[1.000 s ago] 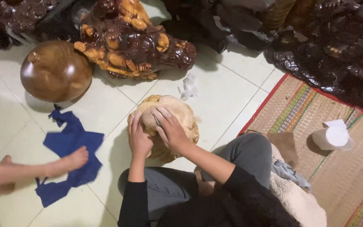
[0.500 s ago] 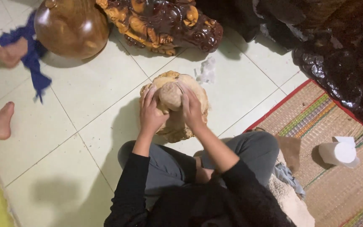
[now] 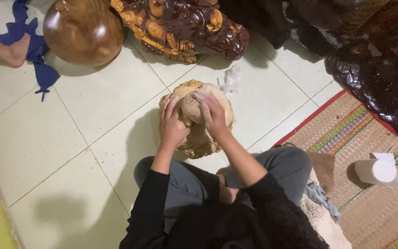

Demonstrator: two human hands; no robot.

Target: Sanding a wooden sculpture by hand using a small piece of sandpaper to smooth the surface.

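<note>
From my feed, the pale unfinished wood carving (image 3: 199,133) sits on the floor tiles (image 3: 70,138) just in front of the crossed legs, so both hands can brace it: left hand (image 3: 172,127) flat on its left flank, right hand (image 3: 213,113) cupped over the rounded top. Past the carving, the dark glossy statue (image 3: 180,25) runs out of frame, and what's under the palms is hidden.

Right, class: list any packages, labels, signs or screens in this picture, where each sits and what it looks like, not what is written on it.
No package, label, sign or screen shows here.
Nearest to a wrapped item: a white paper roll, lying on the striped woven mat at the right, cylindrical and plain white.
</note>
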